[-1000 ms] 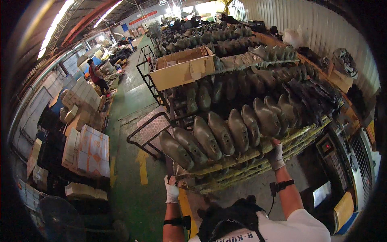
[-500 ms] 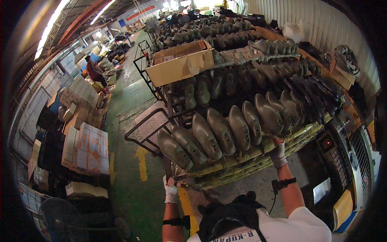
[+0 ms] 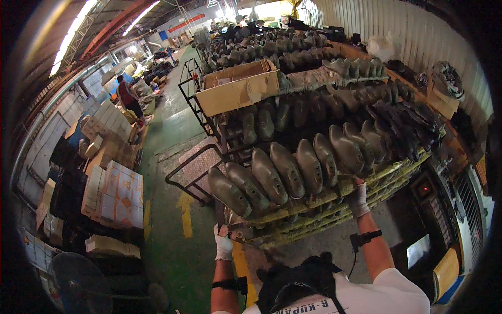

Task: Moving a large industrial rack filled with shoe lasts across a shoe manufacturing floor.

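Observation:
In front of me stands a metal rack (image 3: 334,198) with several yellowish tiers. A row of dark grey-green shoe lasts (image 3: 269,175) leans side by side on its top, with holes showing in their lower ends. My left hand (image 3: 223,244), in a white glove with bare fingertips, is closed around the rack's near left corner post. My right hand (image 3: 358,199), gloved the same way, grips the near edge of the top tier, just below the lasts; some of its fingers are hidden. Dark limp pieces (image 3: 405,123) lie on the rack's right end.
Behind are more racks of lasts and an open cardboard box (image 3: 238,90). A black-framed trolley (image 3: 193,170) stands left of the rack. Stacked cartons (image 3: 121,194) and a fan (image 3: 81,282) line the left; a person (image 3: 128,97) stands farther off. Equipment (image 3: 434,204) is at right.
The rack and its lasts sit slightly farther right in view, as does most of the background. Both hands keep their holds, moving up a little. The distant person's posture has shifted.

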`<state>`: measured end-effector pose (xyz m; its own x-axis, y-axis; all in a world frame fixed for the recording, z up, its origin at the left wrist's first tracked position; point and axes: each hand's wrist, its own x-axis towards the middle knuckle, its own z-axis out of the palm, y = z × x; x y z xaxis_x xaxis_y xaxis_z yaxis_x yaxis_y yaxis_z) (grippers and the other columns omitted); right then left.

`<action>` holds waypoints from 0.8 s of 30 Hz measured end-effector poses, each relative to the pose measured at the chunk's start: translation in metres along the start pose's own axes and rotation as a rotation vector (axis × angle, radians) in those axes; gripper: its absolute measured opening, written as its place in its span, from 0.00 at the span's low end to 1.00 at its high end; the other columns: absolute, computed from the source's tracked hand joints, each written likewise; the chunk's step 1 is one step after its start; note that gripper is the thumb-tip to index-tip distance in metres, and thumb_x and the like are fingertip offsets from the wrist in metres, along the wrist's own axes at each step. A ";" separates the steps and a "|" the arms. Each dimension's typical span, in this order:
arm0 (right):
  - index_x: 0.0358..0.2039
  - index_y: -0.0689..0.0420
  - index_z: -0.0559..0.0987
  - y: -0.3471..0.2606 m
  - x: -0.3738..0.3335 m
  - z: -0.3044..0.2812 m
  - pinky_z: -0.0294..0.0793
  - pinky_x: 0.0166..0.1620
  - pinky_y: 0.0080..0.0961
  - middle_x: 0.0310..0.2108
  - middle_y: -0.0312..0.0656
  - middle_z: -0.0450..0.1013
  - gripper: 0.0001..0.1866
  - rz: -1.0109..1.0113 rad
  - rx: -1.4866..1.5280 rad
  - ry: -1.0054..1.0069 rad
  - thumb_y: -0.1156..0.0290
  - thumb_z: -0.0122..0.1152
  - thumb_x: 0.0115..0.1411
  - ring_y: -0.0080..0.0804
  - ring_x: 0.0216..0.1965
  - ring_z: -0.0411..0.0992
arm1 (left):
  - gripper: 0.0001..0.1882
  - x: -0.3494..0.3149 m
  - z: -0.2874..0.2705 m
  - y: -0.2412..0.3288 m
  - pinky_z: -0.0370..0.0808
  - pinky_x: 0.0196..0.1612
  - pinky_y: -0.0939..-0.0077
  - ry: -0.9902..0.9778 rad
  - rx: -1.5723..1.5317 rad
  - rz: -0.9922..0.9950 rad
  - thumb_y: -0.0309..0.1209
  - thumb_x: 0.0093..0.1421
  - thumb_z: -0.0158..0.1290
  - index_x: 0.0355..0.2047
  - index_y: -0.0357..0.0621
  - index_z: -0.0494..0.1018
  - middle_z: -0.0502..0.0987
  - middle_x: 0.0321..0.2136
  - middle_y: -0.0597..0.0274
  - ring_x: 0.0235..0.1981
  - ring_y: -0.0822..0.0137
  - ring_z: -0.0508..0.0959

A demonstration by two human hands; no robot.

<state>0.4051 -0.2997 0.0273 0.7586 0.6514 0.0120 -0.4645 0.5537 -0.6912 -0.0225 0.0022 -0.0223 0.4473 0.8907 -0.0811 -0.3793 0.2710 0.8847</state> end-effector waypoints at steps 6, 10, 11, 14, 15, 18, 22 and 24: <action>0.49 0.56 0.69 -0.014 -0.013 0.012 0.66 0.52 0.38 0.47 0.41 0.68 0.27 0.031 -0.027 0.008 0.51 0.49 0.54 0.37 0.49 0.66 | 0.18 -0.012 0.041 0.020 0.69 0.24 0.78 0.042 -0.064 -0.040 0.38 0.53 0.55 0.40 0.45 0.65 0.67 0.27 0.70 0.24 0.74 0.69; 0.48 0.54 0.71 -0.015 -0.022 0.031 0.65 0.52 0.38 0.46 0.40 0.69 0.26 0.054 -0.025 0.160 0.51 0.50 0.53 0.36 0.49 0.66 | 0.19 -0.009 0.035 0.015 0.67 0.21 0.79 0.153 -0.031 0.082 0.40 0.53 0.55 0.40 0.45 0.66 0.69 0.27 0.70 0.21 0.76 0.69; 0.47 0.54 0.71 -0.011 -0.019 0.031 0.65 0.52 0.39 0.46 0.40 0.69 0.25 0.061 -0.008 0.152 0.52 0.51 0.53 0.36 0.49 0.66 | 0.16 -0.009 0.026 0.017 0.68 0.22 0.78 0.068 -0.008 0.055 0.40 0.54 0.55 0.38 0.46 0.66 0.69 0.28 0.69 0.23 0.74 0.70; 0.46 0.53 0.71 -0.007 -0.010 0.008 0.65 0.51 0.40 0.45 0.40 0.69 0.24 -0.053 -0.168 0.138 0.53 0.53 0.52 0.36 0.48 0.66 | 0.15 -0.006 0.028 0.024 0.70 0.24 0.76 -0.139 0.041 -0.003 0.40 0.55 0.54 0.37 0.47 0.65 0.70 0.29 0.67 0.24 0.72 0.72; 0.46 0.53 0.71 -0.004 -0.010 -0.002 0.65 0.51 0.41 0.45 0.40 0.69 0.24 -0.160 -0.355 0.128 0.54 0.53 0.52 0.36 0.48 0.66 | 0.18 -0.009 0.043 0.030 0.69 0.22 0.78 -0.158 0.051 0.001 0.41 0.53 0.56 0.39 0.46 0.66 0.70 0.28 0.68 0.22 0.73 0.71; 0.45 0.54 0.71 -0.005 -0.009 0.005 0.66 0.50 0.40 0.44 0.40 0.69 0.23 -0.036 -0.140 0.150 0.55 0.55 0.51 0.36 0.47 0.67 | 0.20 -0.018 0.056 0.028 0.66 0.20 0.81 0.090 0.039 0.059 0.43 0.52 0.57 0.39 0.44 0.67 0.70 0.24 0.69 0.19 0.76 0.69; 0.44 0.54 0.71 -0.016 -0.025 0.041 0.67 0.49 0.38 0.43 0.40 0.69 0.21 -0.045 -0.102 0.160 0.57 0.55 0.51 0.36 0.46 0.68 | 0.18 -0.020 0.061 0.036 0.64 0.18 0.82 0.022 0.018 0.059 0.43 0.52 0.56 0.35 0.44 0.69 0.70 0.22 0.71 0.17 0.77 0.68; 0.44 0.54 0.72 -0.023 -0.025 0.044 0.67 0.48 0.38 0.42 0.40 0.70 0.21 0.018 -0.042 0.114 0.58 0.55 0.52 0.36 0.46 0.68 | 0.18 -0.018 0.057 0.034 0.64 0.19 0.82 0.010 0.024 0.048 0.43 0.52 0.56 0.36 0.44 0.69 0.69 0.22 0.72 0.17 0.77 0.68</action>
<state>0.3765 -0.3060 0.0750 0.7986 0.5963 -0.0814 -0.4606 0.5185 -0.7204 0.0030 -0.0254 0.0358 0.4207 0.9062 -0.0430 -0.3807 0.2194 0.8983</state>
